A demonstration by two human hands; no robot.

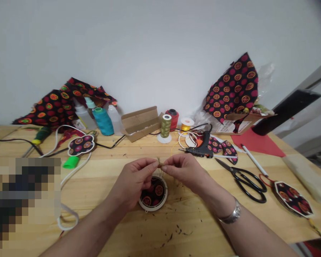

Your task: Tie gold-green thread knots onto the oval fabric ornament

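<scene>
Over the middle of the table, my left hand (137, 174) and my right hand (186, 172) meet fingertip to fingertip, both closed in a pinch. Between them shows a bit of thin olive-brown cord (159, 163); its exact shape is too small to make out. Strands hang from it to the top of a round ornament (153, 192) with a pale rim and dark patterned fabric inside. The ornament lies just below my fingers, its upper left part hidden by my left hand. A silver bracelet (232, 213) circles my right wrist.
Black scissors (246, 180), a glue gun (200, 148) and an octagonal ornament (293, 198) lie to the right. Thread spools, including an olive one (166, 128), stand behind beside an open cardboard box (140, 123). Left are a flower-shaped ornament (81, 144) and white cable (69, 175). Dark scraps litter the front.
</scene>
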